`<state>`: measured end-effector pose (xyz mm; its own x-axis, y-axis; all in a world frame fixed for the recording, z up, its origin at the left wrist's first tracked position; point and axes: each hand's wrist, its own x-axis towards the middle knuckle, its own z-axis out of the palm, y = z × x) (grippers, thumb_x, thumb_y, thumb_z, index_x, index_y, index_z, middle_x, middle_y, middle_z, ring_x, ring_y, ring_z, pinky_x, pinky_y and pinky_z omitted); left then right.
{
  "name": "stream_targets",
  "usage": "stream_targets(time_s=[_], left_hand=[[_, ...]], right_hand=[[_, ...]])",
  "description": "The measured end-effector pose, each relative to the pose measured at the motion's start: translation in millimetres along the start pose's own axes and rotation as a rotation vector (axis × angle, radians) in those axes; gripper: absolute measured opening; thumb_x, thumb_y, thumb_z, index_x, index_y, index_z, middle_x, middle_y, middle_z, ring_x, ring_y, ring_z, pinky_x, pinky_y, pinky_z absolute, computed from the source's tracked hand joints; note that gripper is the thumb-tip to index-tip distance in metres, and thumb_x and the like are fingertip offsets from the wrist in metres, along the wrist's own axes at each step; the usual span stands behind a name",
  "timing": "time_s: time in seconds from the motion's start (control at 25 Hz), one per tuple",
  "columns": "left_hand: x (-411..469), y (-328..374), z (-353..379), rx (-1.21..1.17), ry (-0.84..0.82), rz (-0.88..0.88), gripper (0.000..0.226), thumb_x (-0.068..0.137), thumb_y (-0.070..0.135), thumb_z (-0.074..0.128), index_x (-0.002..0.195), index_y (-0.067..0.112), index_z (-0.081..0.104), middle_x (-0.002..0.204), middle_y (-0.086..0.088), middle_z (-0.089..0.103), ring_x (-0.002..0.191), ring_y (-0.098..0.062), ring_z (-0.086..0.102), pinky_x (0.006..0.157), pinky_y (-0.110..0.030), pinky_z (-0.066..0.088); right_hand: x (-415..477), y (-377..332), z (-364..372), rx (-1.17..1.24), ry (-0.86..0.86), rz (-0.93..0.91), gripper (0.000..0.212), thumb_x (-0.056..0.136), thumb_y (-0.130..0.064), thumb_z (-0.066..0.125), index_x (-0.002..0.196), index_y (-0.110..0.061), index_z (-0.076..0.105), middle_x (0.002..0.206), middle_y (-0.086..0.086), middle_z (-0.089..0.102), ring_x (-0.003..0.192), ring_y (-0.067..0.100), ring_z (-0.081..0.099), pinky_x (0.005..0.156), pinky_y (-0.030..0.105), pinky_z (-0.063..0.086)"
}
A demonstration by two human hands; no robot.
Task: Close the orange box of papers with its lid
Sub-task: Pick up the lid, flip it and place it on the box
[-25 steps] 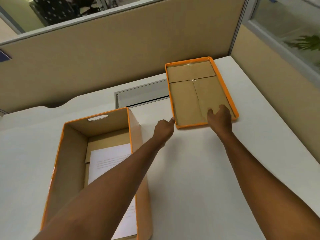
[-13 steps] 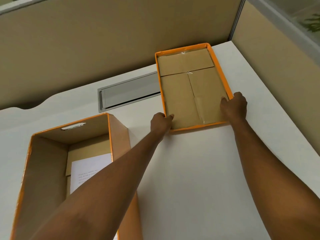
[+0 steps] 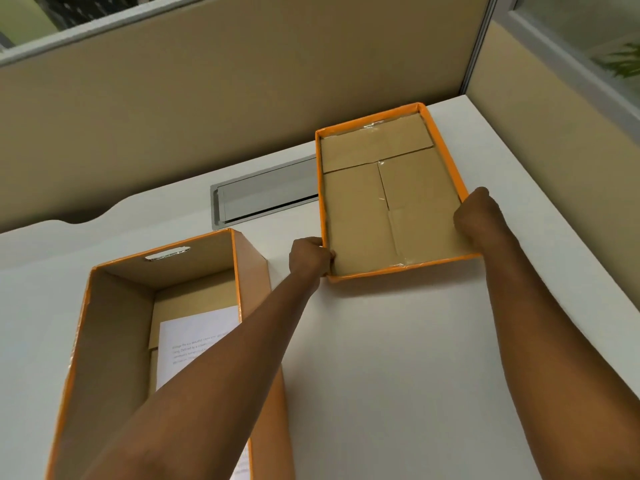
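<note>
Over at the far right of the desk (image 3: pixel 398 358) my left hand (image 3: pixel 309 256) pinches the lid's (image 3: pixel 391 199) near-left corner and my right hand (image 3: pixel 476 216) clamps its right rim — inside up. I should lift level, flip it, then square it over the open orange box (image 3: pixel 247 268) of papers (image 3: pixel 194 336) at near left. Partitions hem the far and right edges — room lies toward me.

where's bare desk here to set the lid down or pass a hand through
Widest bare patch: the white desk between the orange box and the right forearm, below the lid. A smaller one lies left of the box. It is tight between box and lid, where the left hand grips; the right hand holds the other edge.
</note>
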<state>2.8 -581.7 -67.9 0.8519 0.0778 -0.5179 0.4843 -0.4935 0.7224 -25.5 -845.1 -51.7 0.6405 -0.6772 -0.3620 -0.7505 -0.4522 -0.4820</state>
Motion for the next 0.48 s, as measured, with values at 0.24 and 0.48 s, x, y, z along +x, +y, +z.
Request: stream_targets(time_s=[0.24, 0.48], left_hand=[[-39, 5, -39, 0.089, -0.016, 0.074, 0.022, 0.076, -0.004, 0.07, 0.065, 0.012, 0.061, 0.094, -0.025, 0.07, 0.088, -0.041, 0.069, 0.076, -0.052, 0.059], [-109, 39, -72, 0.037, -0.003, 0.261, 0.027, 0.09, 0.038, 0.06, 0.073, 0.017, 0.058, 0.089, -0.015, 0.063, 0.083, -0.033, 0.067, 0.076, -0.045, 0.058]], right_hand=[[-65, -12, -59, 0.288, -0.143, -0.332, 0.028, 0.09, -0.013, 0.043, 0.115, -0.007, 0.055, 0.109, 0.014, 0.06, 0.094, 0.031, 0.057, 0.074, 0.037, 0.046], [-174, -46, -82, 0.675, 0.042, -0.478, 0.028, 0.085, -0.014, 0.054, 0.112, -0.013, 0.061, 0.089, 0.004, 0.061, 0.086, 0.023, 0.06, 0.074, 0.034, 0.049]])
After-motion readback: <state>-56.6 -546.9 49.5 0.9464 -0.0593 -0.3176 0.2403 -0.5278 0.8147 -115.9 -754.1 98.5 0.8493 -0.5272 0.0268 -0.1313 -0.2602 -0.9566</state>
